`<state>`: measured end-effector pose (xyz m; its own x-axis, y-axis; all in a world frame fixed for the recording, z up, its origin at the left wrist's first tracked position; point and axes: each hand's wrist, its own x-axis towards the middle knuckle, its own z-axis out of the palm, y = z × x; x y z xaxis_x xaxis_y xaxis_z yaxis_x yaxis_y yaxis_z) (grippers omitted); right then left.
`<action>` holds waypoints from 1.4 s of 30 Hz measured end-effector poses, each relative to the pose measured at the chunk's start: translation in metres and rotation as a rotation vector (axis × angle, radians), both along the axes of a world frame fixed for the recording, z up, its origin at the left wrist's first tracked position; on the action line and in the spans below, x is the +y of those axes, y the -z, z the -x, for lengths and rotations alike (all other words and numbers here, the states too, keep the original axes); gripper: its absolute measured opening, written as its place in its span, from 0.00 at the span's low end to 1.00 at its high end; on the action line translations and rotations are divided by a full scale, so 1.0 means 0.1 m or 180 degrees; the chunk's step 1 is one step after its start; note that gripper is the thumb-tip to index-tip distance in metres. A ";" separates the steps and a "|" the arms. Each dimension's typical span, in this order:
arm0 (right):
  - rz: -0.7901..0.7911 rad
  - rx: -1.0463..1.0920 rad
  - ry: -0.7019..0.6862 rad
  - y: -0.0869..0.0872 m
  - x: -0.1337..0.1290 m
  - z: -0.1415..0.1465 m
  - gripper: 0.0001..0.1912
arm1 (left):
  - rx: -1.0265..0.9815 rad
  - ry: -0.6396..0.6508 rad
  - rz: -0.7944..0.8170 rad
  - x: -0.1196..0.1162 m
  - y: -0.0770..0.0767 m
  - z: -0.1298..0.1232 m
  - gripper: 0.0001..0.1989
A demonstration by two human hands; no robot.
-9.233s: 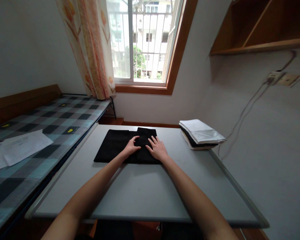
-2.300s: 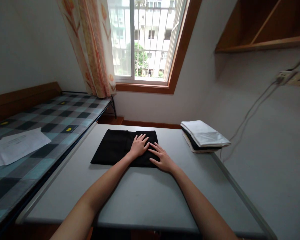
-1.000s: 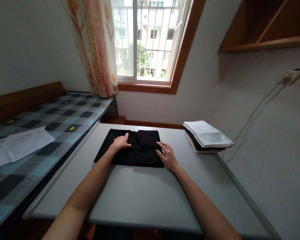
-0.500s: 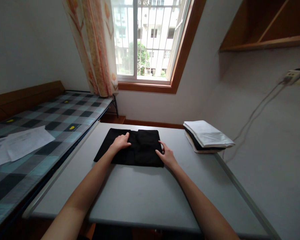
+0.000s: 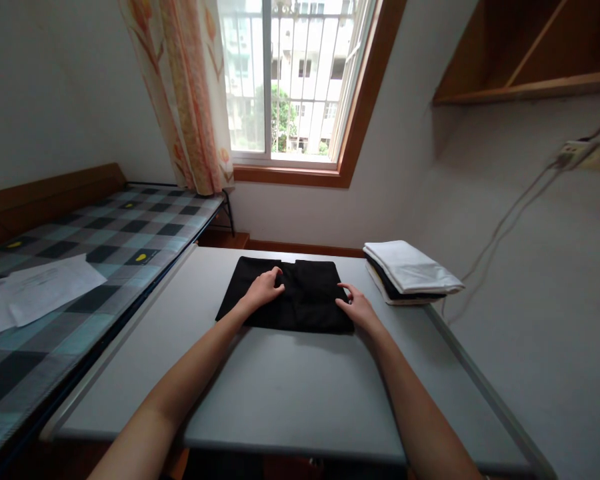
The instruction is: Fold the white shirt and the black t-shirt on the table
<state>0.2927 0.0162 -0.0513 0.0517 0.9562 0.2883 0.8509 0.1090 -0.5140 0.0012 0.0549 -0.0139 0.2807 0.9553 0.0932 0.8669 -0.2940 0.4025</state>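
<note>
A folded black garment (image 5: 316,300) lies flat on the table in front of me, with a gap in its far edge. My left hand (image 5: 263,289) rests on top of its left half, thumb and fingers spread apart on the cloth. At the garment's right edge is my right hand (image 5: 360,309), its thumb and index finger apart and touching the cloth; the other fingers are partly hidden.
The white table (image 5: 290,393) carries a stack of folded clothes (image 5: 410,267) at its far right, white on top. To the left stands a bed with a checked mattress (image 5: 155,230) and papers (image 5: 55,290). A cable (image 5: 510,217) hangs along the right wall below a wooden shelf (image 5: 525,90).
The black garment has slid to the right across the table, and both my hands have moved right with it. The view has shifted slightly.
</note>
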 end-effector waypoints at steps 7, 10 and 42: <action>-0.0722 -0.0985 -0.0381 -0.11 -0.16 0.46 0.25 | 0.0405 -0.0244 0.0020 -0.06 0.00 -0.08 0.20; -0.0670 -0.1345 -0.0745 -0.10 -0.19 0.63 0.29 | 0.0572 -0.0285 0.0002 -0.05 0.02 -0.09 0.22; -0.0179 -0.1554 -0.0962 -0.04 -0.17 0.64 0.33 | 0.0413 -0.0047 -0.0412 -0.06 0.18 -0.19 0.14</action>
